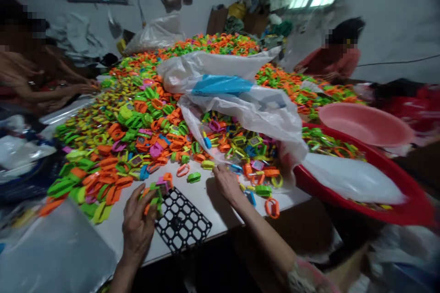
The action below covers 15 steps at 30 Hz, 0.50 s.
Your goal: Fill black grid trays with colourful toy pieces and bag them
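My left hand (pixel 139 219) is closed around a few plastic toy watches (pixel 156 199) in green, orange and pink, at the left edge of a black plastic grid (pixel 184 219). My right hand (pixel 227 184) reaches to the near edge of the heap, its fingers bent together by a yellow toy watch (pixel 207 165) and a blue one (pixel 235 169). What those fingers hold, if anything, is hidden. Between the hands, a green toy watch (pixel 194 177) and an orange band (pixel 183 170) lie loose on the white tabletop (pixel 202 197).
A big heap of toy watches (pixel 137 119) covers the table, with an open white plastic bag (pixel 240 110) spilling more. At right stand a red basin (pixel 395 210) and a pink basin (pixel 364 123). Clear plastic bags (pixel 62 252) lie front left. Two people sit at the left and right sides.
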{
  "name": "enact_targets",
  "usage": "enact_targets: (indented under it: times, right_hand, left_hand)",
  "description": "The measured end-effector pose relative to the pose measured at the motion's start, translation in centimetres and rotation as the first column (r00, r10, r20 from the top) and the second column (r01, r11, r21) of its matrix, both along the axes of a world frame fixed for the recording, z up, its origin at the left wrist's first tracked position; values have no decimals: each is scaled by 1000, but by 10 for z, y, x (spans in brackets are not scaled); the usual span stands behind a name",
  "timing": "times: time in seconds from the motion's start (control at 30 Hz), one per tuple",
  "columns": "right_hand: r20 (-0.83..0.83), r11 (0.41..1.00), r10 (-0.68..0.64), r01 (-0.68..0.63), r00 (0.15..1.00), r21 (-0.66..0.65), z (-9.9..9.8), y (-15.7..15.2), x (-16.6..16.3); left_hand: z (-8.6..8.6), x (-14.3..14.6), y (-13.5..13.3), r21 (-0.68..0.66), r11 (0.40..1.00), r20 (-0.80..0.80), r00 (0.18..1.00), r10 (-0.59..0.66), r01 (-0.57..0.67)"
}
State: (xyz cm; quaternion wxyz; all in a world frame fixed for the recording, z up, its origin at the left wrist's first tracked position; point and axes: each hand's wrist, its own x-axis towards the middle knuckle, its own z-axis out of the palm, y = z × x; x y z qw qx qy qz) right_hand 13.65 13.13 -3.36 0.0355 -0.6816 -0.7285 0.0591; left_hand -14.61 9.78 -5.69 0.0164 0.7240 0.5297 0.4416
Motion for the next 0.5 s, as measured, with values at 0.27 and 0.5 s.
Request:
enact_targets:
  times: [0.27, 0.5]
  right_hand:
    - [-314, 986, 150, -118, 938, 118, -42, -61, -27]
    - [-512, 989, 146, -126, 847, 73, -18, -27, -51]
  left_hand:
    - [11, -5, 4, -21, 996, -133, 987, -88, 86]
    - [3, 2, 4, 41, 994, -198, 976, -95, 105]
